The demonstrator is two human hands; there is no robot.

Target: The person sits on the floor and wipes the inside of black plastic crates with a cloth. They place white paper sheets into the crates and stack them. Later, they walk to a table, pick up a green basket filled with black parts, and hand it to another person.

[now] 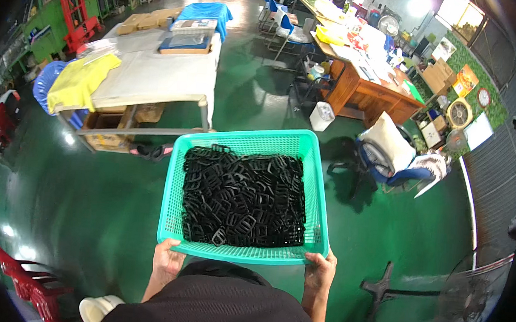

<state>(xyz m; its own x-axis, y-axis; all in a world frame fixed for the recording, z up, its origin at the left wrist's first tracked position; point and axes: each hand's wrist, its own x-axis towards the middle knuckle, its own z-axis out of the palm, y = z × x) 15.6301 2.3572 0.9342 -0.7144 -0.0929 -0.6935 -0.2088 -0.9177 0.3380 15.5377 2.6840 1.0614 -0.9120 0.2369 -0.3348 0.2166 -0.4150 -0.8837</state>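
Observation:
A teal plastic basket (318, 183) with perforated walls is held out in front of my body. Inside it lies a heap of small black plastic buckles (240, 198), spread across most of the basket. My left hand (167, 259) grips the near left corner of the rim, thumb on top. At the near right corner, my right hand (321, 271) holds the rim in the same way. The fingers of both hands are partly hidden under the basket's edge.
Ahead on the left stands a pale-topped table (162, 76) with a yellow cloth (84, 80). A wooden desk (365, 88), a white bin (321, 116) and a cushioned office chair (387, 149) are at right. Red plastic chairs (31, 283) and a fan base (383, 289) flank me.

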